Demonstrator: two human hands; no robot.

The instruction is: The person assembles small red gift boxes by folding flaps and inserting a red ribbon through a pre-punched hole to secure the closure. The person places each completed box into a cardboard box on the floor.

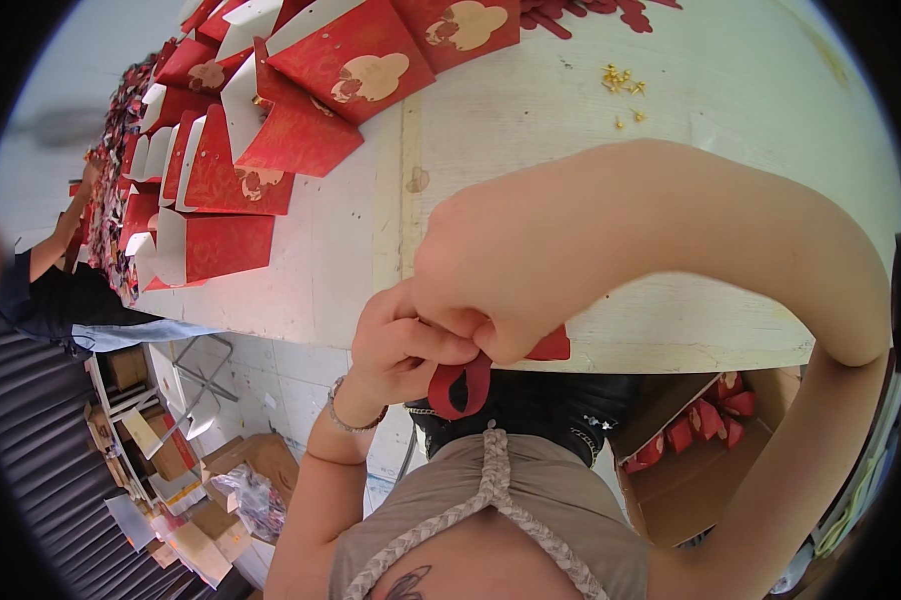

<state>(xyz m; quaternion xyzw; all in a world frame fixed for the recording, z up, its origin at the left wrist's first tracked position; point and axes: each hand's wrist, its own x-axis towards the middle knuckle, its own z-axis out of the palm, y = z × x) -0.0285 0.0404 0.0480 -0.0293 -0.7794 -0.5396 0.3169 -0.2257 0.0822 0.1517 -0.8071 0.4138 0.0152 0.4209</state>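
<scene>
At the table's near edge my two hands are close together and touching. My left hand (399, 335), closed, pinches a red strap (461, 390) whose end curls into a loop below the fingers. Just above and to the right, my right hand (496, 265) is curled with its fingertips pressed at the upper part of that strap. Anything small between the right fingers is hidden by the knuckles. A flat red piece (551, 345) sticks out from under the right hand; whether it joins the strap cannot be made out.
Red gift boxes (231, 240) with white insides crowd the table's left. Small gold studs (623, 82) lie on the white table (531, 110), below red strips (631, 12). A carton (671, 490) with red pieces stands right of my lap. Another person's arm (61, 235) reaches in far left.
</scene>
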